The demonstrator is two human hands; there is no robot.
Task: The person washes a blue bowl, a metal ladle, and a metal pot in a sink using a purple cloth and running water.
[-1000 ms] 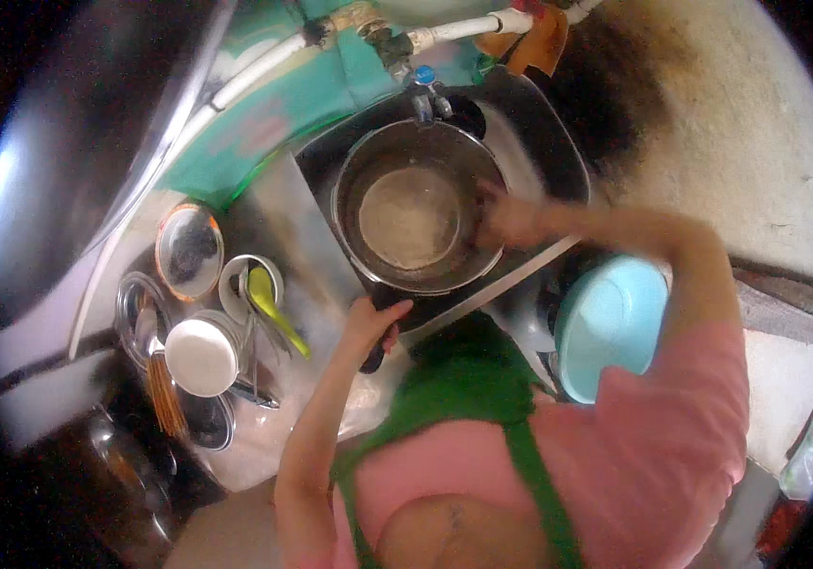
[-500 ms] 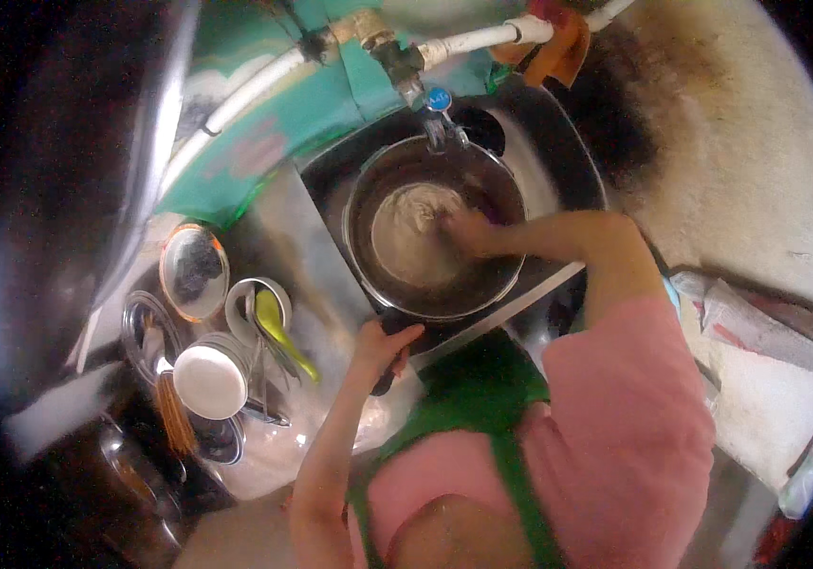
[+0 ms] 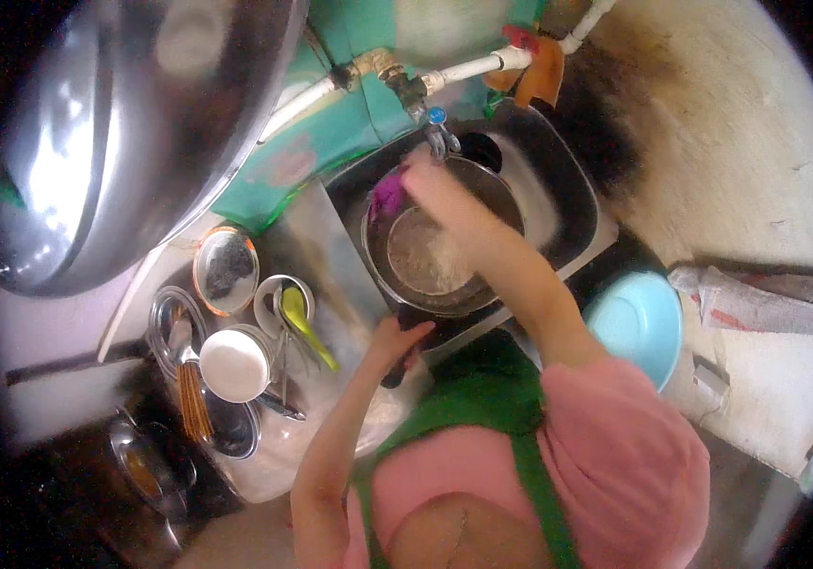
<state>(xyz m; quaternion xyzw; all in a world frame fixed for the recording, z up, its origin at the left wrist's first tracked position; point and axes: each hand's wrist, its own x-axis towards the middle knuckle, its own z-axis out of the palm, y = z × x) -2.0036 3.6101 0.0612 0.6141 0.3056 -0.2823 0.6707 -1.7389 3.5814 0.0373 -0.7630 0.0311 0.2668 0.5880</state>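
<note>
A large metal pot with a black handle stands in the sink under the tap. Cloudy, greyish liquid lies in its bottom. My left hand is closed round the handle at the near left side. At the far left rim, my right hand holds a purple scrubbing cloth against the inner wall. That hand is slightly blurred, and my forearm crosses over the pot and hides part of it.
The metal sink surrounds the pot. On the left counter stand white bowls, a bowl with a green spoon, chopsticks and metal lids. A light-blue basin is at the right. A big shiny metal vessel looms upper left.
My right hand has moved from the pot's right inside to its far left rim, and the purple cloth now shows clearly. My left hand stays on the handle. The view has shifted, showing the blue basin.
</note>
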